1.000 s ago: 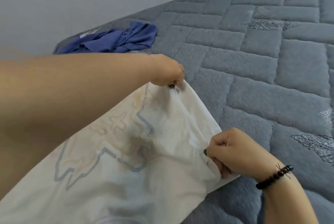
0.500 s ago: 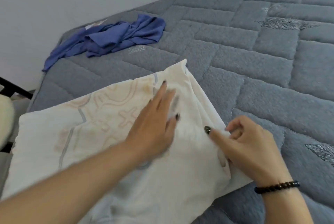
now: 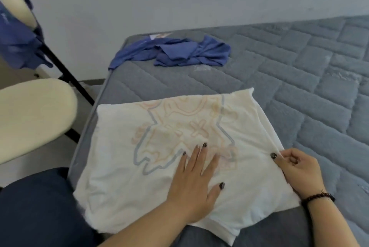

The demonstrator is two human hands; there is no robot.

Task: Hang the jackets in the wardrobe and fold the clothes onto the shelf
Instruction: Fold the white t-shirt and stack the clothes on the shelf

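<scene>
Head view: grey quilted mattress (image 3: pixel 299 71) fills the scene; white printed T-shirt (image 3: pixel 159 147) lies flat at 6 o'clock, blue garment (image 3: pixel 179 51) crumpled at 12; left hand (image 3: pixel 195 183) presses it, fingers spread, while right hand (image 3: pixel 295 169) pinches its right edge

Open quilted mattress (image 3: pixel 299 91) is lying unoccupied across the right and centre of the frame. The lower centre is being covered by the white shirt (image 3: pixel 159 147); a crumpled blue garment (image 3: pixel 179 53) is occupying the upper centre. The left side is being blocked by a cream chair (image 3: pixel 34 113).
</scene>
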